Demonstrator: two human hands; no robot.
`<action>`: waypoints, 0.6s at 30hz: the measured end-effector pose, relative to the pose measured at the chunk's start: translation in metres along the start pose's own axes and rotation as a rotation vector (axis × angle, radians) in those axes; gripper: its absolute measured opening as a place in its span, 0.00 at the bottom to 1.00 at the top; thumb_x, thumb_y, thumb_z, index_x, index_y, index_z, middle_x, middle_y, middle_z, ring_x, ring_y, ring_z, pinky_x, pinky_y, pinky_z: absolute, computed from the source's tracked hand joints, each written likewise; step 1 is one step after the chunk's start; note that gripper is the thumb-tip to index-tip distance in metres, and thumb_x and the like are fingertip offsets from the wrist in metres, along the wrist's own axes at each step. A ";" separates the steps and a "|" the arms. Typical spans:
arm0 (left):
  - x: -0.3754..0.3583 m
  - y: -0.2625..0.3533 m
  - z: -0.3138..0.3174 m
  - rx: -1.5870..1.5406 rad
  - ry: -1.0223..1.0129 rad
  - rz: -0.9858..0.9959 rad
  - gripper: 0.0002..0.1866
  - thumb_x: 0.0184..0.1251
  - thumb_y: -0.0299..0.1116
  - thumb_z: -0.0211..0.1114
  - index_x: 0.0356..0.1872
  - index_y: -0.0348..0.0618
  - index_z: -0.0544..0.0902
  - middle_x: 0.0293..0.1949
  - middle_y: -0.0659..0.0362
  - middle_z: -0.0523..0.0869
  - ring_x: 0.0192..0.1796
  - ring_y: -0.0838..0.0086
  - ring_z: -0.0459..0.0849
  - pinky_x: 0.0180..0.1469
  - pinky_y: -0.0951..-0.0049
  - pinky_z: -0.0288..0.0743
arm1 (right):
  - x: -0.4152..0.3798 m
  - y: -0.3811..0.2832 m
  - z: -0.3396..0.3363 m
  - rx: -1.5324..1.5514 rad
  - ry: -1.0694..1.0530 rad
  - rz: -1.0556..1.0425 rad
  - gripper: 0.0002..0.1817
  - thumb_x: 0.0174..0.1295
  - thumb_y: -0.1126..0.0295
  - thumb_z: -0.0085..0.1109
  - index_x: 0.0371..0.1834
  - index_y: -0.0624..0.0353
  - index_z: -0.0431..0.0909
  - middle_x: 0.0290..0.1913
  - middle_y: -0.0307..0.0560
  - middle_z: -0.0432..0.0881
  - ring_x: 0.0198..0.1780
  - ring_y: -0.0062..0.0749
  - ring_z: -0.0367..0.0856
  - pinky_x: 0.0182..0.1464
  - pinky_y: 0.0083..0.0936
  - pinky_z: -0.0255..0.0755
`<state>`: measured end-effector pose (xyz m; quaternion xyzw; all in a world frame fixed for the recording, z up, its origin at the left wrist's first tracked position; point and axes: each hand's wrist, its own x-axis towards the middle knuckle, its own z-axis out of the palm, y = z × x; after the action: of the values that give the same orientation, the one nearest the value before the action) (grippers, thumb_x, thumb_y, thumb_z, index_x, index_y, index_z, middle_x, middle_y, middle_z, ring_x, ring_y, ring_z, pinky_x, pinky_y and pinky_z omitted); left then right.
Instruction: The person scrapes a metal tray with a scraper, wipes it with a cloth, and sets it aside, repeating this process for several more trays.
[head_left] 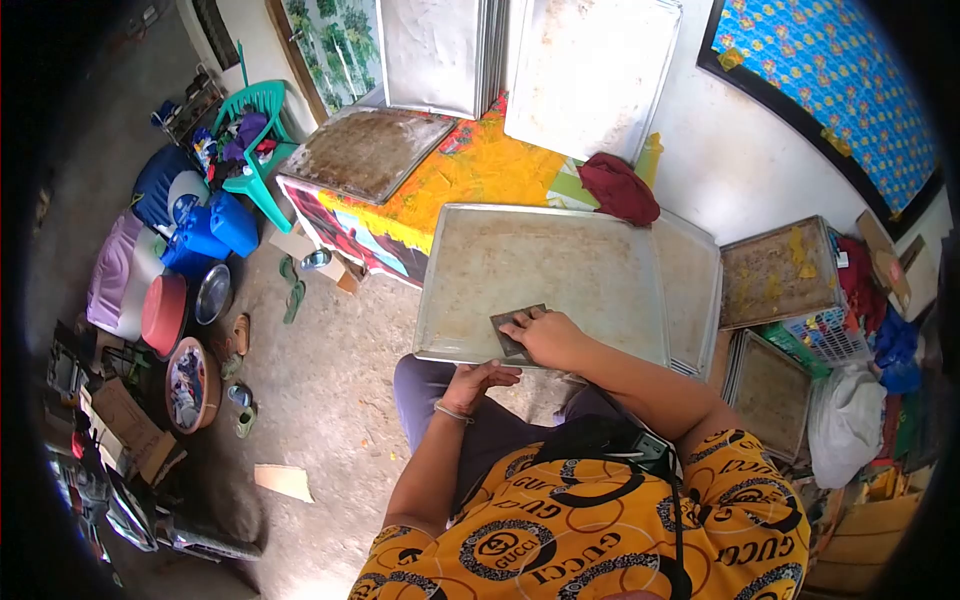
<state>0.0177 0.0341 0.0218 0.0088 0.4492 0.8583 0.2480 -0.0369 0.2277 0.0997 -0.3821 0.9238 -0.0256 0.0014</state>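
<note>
A large flat metal tray (560, 260) with brownish stains lies across the lap, its far side at the yellow-covered table. My right hand (545, 338) presses a dark, flat, square pad (512, 328) onto the tray's surface near its front edge. The fingers lie over the pad. At the tray's near edge, my left hand (480, 386) grips the rim from below, with its fingers pointing right. A dark red cloth (618, 188) is bunched at the tray's far right corner. Another tray (690, 290) shows partly beneath the right side.
On the yellow-covered table (480, 170) lies a stained tray (365, 150); upright trays (595, 75) lean against the wall. More trays (775, 385) and a white sack (845, 425) stand right. A green chair (262, 130), blue containers (233, 222) and basins (190, 385) are left.
</note>
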 end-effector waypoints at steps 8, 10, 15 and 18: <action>0.000 0.000 0.001 -0.001 -0.008 0.009 0.19 0.68 0.34 0.59 0.54 0.31 0.72 0.41 0.41 0.85 0.42 0.56 0.86 0.46 0.62 0.81 | 0.001 -0.001 0.003 -0.015 -0.027 0.019 0.21 0.60 0.67 0.48 0.58 0.48 0.76 0.53 0.52 0.78 0.50 0.47 0.80 0.47 0.36 0.77; -0.001 0.001 0.000 0.000 -0.010 0.009 0.19 0.68 0.34 0.59 0.54 0.31 0.72 0.41 0.41 0.85 0.42 0.56 0.86 0.46 0.62 0.81 | 0.000 -0.002 0.005 -0.022 -0.004 0.012 0.20 0.62 0.66 0.47 0.58 0.48 0.76 0.52 0.52 0.78 0.48 0.48 0.81 0.47 0.37 0.77; 0.000 0.001 0.001 0.000 -0.016 0.018 0.19 0.68 0.34 0.59 0.54 0.31 0.72 0.40 0.41 0.85 0.42 0.56 0.86 0.46 0.62 0.81 | 0.001 -0.003 0.003 -0.011 -0.014 0.022 0.20 0.63 0.66 0.47 0.58 0.49 0.76 0.51 0.53 0.78 0.49 0.48 0.81 0.47 0.37 0.77; -0.001 0.001 0.000 0.003 -0.019 0.021 0.19 0.68 0.34 0.59 0.54 0.31 0.72 0.40 0.41 0.85 0.42 0.56 0.86 0.46 0.62 0.81 | 0.001 -0.004 0.002 -0.020 -0.009 0.014 0.19 0.64 0.66 0.46 0.58 0.49 0.76 0.51 0.53 0.78 0.49 0.48 0.80 0.46 0.37 0.77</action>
<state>0.0185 0.0335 0.0229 0.0219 0.4480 0.8600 0.2432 -0.0350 0.2241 0.0981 -0.3758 0.9266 -0.0145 0.0020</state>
